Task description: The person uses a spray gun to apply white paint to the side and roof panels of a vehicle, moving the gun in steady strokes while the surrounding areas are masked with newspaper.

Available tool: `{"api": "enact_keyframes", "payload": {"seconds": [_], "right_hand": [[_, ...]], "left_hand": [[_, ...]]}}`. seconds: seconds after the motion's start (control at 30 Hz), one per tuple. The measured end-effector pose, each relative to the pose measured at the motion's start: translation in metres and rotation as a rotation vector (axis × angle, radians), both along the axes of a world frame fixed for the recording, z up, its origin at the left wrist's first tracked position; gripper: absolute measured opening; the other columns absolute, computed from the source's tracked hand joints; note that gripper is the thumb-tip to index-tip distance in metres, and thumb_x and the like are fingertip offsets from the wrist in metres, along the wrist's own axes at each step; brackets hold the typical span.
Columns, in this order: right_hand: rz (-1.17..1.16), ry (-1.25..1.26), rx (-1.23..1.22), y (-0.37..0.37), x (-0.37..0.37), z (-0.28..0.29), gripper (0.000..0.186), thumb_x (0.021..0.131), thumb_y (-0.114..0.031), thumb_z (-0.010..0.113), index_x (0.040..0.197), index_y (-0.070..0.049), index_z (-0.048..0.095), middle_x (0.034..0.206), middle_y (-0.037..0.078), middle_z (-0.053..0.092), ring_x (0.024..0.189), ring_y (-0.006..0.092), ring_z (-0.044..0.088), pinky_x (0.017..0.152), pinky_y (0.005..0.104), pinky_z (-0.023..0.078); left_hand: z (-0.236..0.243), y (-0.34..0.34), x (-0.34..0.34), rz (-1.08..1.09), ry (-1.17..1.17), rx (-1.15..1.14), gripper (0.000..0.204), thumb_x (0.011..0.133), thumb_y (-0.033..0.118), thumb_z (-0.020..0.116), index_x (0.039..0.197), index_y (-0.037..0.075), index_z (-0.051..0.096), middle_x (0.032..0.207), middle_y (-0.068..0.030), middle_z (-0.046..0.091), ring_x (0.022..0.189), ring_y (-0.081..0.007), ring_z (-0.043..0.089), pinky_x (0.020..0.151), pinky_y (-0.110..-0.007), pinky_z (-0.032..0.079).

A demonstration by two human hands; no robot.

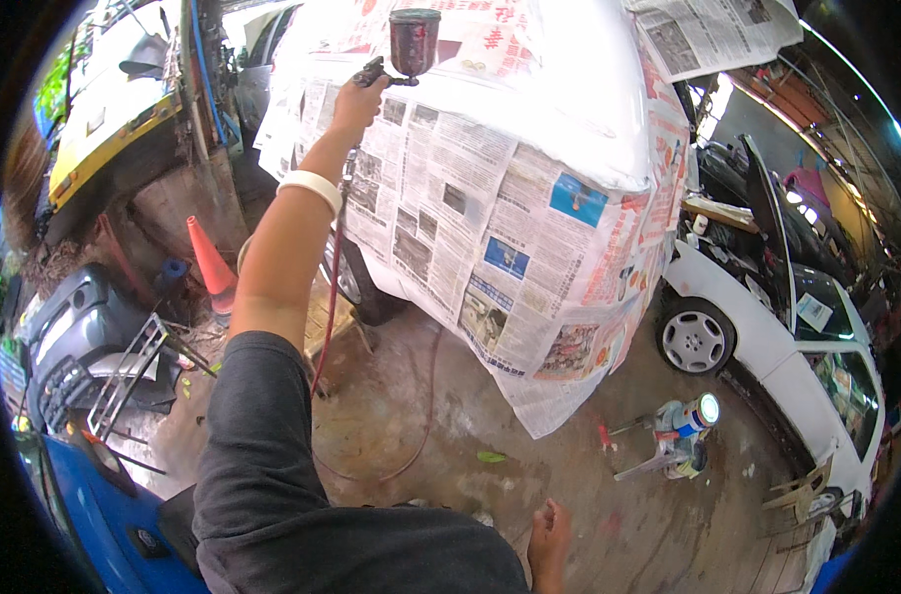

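Observation:
My left arm reaches up and forward, and my left hand (357, 103) is closed around the handle of a spray gun (373, 72). A dark, paint-stained cup (415, 45) stands upright on the gun. From below the grip a red air hose (337, 247) hangs down and loops on the floor. The gun is over a white car body (579, 89), whose side is covered with newspaper sheets (440, 188). At the lower edge, my right hand (548, 540) hangs low with its fingers curled and nothing visible in them.
An orange cone (211, 259), a metal frame (134, 381) and dark bumper parts (79, 312) are on the left. A blue car (114, 525) stands at lower left. To the right are a small stand with cans (680, 436) and another white car (757, 366).

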State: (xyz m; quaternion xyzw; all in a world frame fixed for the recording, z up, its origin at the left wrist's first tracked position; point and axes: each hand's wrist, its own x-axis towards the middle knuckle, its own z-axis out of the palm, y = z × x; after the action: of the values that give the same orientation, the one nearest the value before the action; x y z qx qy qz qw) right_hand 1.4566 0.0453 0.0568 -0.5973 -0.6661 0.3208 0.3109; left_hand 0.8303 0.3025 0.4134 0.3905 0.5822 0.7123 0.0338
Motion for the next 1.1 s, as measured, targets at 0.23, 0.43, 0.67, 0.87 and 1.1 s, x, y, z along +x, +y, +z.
{"api": "enact_keyframes", "payload": {"seconds": [0.23, 0.43, 0.67, 0.87, 1.1], "right_hand": [[0.055, -0.022, 0.004, 0.001, -0.006, -0.005, 0.037, 0.095, -0.018, 0.062, 0.128, -0.001, 0.059, 0.112, 0.018, 0.063, 0.098, 0.0268, 0.065, 0.083, 0.037, 0.053], [0.097, 0.045, 0.003, 0.003, -0.012, 0.0, 0.038, 0.096, -0.019, 0.062, 0.129, -0.002, 0.059, 0.111, 0.017, 0.064, 0.094, 0.0258, 0.065, 0.081, 0.0365, 0.053], [0.074, 0.046, 0.075, -0.003, -0.008, -0.008, 0.039, 0.095, -0.02, 0.062, 0.128, 0.001, 0.059, 0.106, 0.018, 0.066, 0.091, 0.0263, 0.067, 0.08, 0.0377, 0.054], [0.052, 0.038, 0.038, -0.01, 0.0, -0.013, 0.037, 0.094, -0.015, 0.062, 0.128, -0.001, 0.059, 0.114, 0.019, 0.063, 0.095, 0.0275, 0.065, 0.082, 0.0374, 0.053], [0.07, -0.099, 0.046, -0.011, -0.002, 0.001, 0.038, 0.096, -0.021, 0.062, 0.128, 0.0, 0.059, 0.116, 0.02, 0.063, 0.095, 0.0291, 0.066, 0.084, 0.0387, 0.053]], "left_hand": [[-0.001, -0.029, 0.05, -0.195, 0.031, -0.101, 0.024, 0.093, 0.03, 0.069, 0.095, 0.006, 0.069, 0.069, 0.0004, 0.057, 0.055, -0.007, 0.051, 0.043, -0.024, 0.038], [0.007, -0.055, 0.111, -0.484, 0.022, -0.202, 0.027, 0.095, 0.032, 0.068, 0.087, 0.008, 0.061, 0.071, 0.0005, 0.058, 0.059, -0.008, 0.054, 0.045, -0.024, 0.039], [0.021, -0.031, 0.063, -0.216, 0.108, -0.16, 0.027, 0.093, 0.031, 0.068, 0.096, 0.004, 0.066, 0.069, -0.0006, 0.057, 0.059, -0.0087, 0.054, 0.047, -0.025, 0.042], [0.024, -0.03, 0.048, -0.084, 0.056, -0.109, 0.023, 0.094, 0.028, 0.065, 0.096, 0.005, 0.068, 0.065, -0.0012, 0.055, 0.055, -0.0091, 0.052, 0.046, -0.026, 0.04], [0.022, -0.072, 0.125, -0.441, 0.067, -0.223, 0.025, 0.095, 0.036, 0.068, 0.094, 0.011, 0.064, 0.071, 0.0033, 0.055, 0.062, -0.0074, 0.053, 0.05, -0.023, 0.04]]}}
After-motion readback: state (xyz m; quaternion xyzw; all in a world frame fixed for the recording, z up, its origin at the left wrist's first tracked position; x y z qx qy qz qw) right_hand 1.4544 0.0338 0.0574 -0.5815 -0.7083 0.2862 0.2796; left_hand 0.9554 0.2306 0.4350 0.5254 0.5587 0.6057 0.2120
